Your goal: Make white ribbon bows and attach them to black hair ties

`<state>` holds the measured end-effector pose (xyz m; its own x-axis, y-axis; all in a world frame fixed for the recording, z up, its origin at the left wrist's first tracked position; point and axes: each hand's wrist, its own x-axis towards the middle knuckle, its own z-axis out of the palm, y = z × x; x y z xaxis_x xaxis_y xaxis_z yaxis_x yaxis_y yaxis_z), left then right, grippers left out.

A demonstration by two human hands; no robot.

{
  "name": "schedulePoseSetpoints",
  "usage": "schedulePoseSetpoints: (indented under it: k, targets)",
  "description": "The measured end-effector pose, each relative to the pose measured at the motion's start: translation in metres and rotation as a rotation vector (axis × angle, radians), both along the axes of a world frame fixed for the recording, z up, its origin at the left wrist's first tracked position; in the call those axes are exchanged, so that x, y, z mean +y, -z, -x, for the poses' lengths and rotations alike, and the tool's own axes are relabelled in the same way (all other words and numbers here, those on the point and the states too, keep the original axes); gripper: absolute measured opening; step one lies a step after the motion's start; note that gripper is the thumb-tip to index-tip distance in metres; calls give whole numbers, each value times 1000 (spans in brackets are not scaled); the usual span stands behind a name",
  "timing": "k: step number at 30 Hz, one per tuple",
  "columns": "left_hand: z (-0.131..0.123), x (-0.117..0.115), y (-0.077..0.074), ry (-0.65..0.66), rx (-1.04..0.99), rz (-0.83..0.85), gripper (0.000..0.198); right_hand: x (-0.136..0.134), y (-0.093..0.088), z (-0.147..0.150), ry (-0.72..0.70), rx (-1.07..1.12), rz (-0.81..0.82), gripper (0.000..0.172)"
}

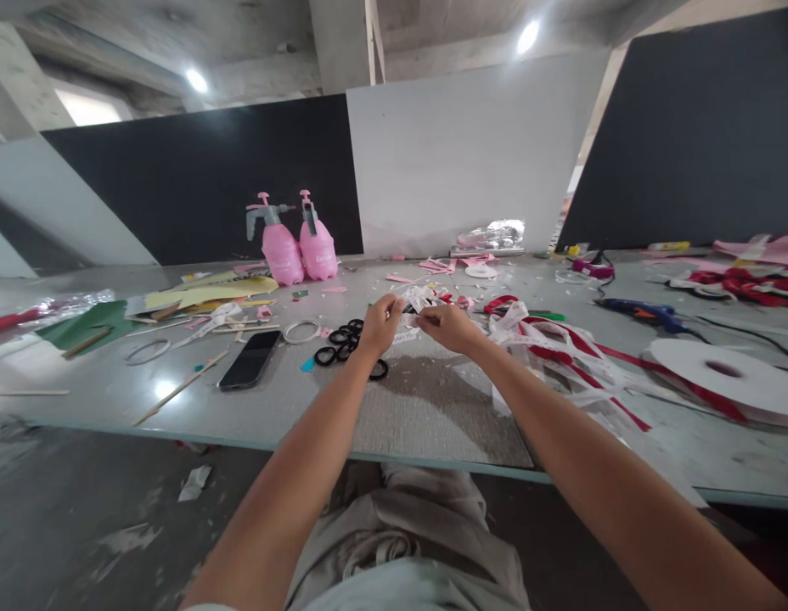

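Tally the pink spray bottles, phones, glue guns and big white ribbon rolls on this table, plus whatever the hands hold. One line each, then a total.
Pink spray bottles: 2
Phone: 1
Glue gun: 1
Big white ribbon roll: 1
Ribbon strip pinched between left hand and right hand: 1
Total: 6

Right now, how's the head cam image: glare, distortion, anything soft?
Head view: strong wide-angle bend, so the table edge and back panels curve. The ceiling lights are blown out, and there is one glare spot on the table. A soft shadow falls on the grey mat under the left hand and right hand. The ribbon piece they pinch is too small to read.
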<state>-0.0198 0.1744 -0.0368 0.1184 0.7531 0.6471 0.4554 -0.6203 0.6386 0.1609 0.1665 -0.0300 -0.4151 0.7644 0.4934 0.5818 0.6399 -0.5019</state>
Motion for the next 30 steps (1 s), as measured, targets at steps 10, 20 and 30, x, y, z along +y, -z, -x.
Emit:
schedulePoseSetpoints:
  k: [10, 20, 30]
  targets:
    - [1, -4, -4, 113, 134, -30, 23, 0, 1, -2, -2, 5, -25, 27]
    - [-4, 7, 4, 125, 12, 102, 31, -5, -4, 1, 11, -27, -34, 30]
    - [9, 8, 1, 113, -71, 81, 31, -9, -4, 4, 21, -56, -17, 28]
